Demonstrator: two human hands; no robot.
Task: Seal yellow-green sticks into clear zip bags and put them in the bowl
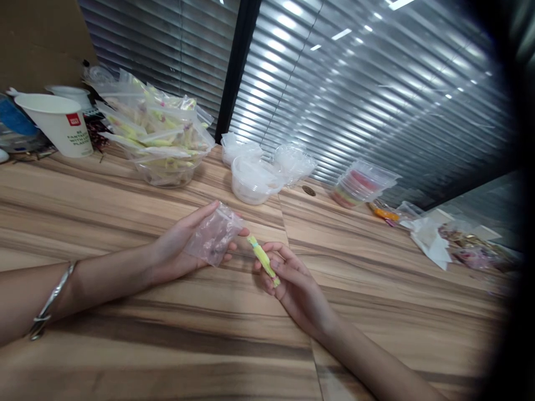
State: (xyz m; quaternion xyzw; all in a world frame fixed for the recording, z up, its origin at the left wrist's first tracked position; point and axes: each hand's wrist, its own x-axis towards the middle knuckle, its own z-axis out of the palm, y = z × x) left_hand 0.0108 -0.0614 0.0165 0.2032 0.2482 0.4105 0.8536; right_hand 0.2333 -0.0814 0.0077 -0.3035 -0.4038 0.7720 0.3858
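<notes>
A small clear plastic zip bag (215, 236) lies across the palm of my left hand (179, 245), with the thumb along its upper edge and the fingers behind it. My right hand (295, 281) pinches a slim yellow stick-shaped piece (262, 257) between thumb and fingers. This piece looks wrapped, with a bluish band near its upper end and a pinkish one near its lower end. Its upper tip points at the bag's right edge, close to my left fingertips. Several similar yellow pieces in zip bags fill a clear tub (163, 170) beyond my left hand.
A white paper cup (58, 125) stands at the far left. Behind my hands sit a round clear container (253, 181) with plastic bags and a stack of clear boxes (361, 184). Crumpled white tissue (428, 239) lies right, on the wood-grain table (167, 345). Blinds rise behind.
</notes>
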